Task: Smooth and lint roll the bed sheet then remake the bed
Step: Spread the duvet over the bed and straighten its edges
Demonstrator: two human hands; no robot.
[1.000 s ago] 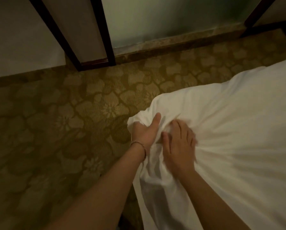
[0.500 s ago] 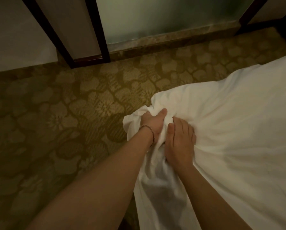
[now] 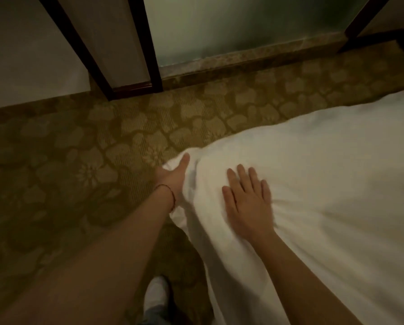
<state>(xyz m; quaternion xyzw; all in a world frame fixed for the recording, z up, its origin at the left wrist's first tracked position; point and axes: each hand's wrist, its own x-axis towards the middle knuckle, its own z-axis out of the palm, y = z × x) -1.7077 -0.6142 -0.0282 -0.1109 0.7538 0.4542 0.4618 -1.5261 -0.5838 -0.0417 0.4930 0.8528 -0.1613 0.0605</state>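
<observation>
Open patterned carpet (image 3: 62,184) lies left of the bed sheet (image 3: 325,184) corner, giving hands passage; dark door frame posts (image 3: 149,43) and a stone threshold (image 3: 243,59) bound the far side

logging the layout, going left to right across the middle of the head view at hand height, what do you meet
carpet → left hand at the sheet's corner → right hand flat on the sheet → bare sheet
</observation>
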